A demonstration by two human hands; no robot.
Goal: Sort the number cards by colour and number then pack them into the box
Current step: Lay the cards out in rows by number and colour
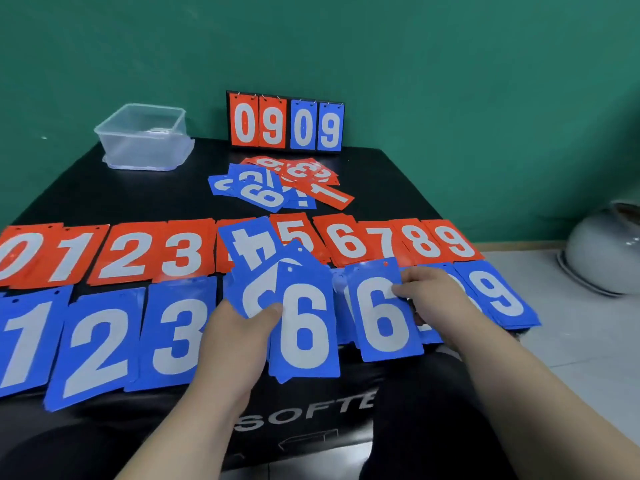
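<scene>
The left hand (239,336) grips a fanned stack of blue rectangular number cards (304,327), thumb on top; the right hand (433,299) seemingly pinches a single blue "6" card (381,317).

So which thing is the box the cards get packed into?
Start at the black table against the green wall. At its far left corner, left of the upright 0909 scoreboard, sits the box. It alone is clear plastic; its neighbours are red and blue cards.
</scene>
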